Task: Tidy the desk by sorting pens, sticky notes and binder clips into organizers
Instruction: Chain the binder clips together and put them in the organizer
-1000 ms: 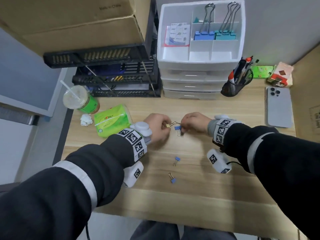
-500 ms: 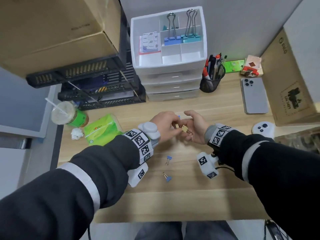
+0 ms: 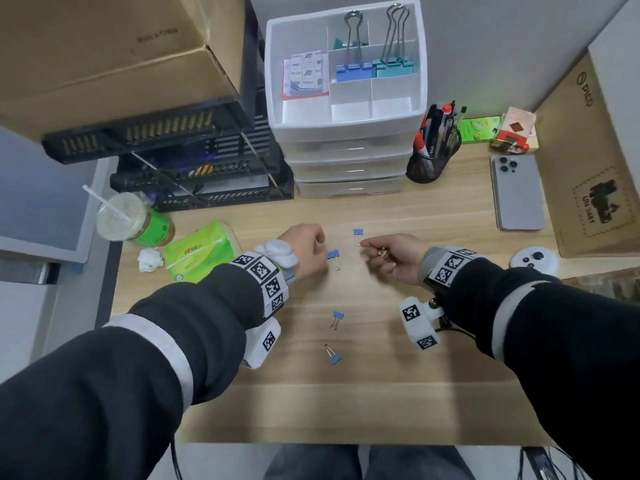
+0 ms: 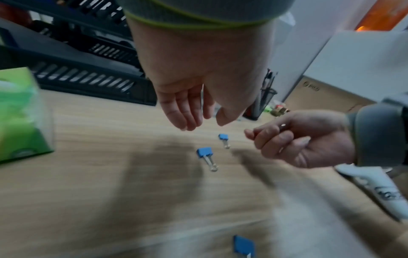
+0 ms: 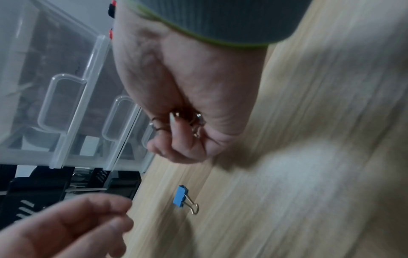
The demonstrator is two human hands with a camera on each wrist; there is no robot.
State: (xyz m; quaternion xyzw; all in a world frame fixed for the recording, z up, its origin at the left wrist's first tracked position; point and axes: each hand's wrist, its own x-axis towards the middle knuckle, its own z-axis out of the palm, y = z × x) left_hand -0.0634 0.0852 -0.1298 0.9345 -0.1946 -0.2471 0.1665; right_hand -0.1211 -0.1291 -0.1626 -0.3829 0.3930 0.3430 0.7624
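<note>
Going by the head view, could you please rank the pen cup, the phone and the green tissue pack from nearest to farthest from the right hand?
From the right hand:
1. The pen cup, beyond the hand, beside the white drawer unit.
2. The phone, out to the right, lying flat; not much farther than the cup.
3. The green tissue pack, across the desk, past the left hand.

even indoor light, wide-angle edge bending, wrist views motion-blurred, soft shadows

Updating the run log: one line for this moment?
left hand: open, empty | right hand: holds small clips | four blue clips loose on desk
</note>
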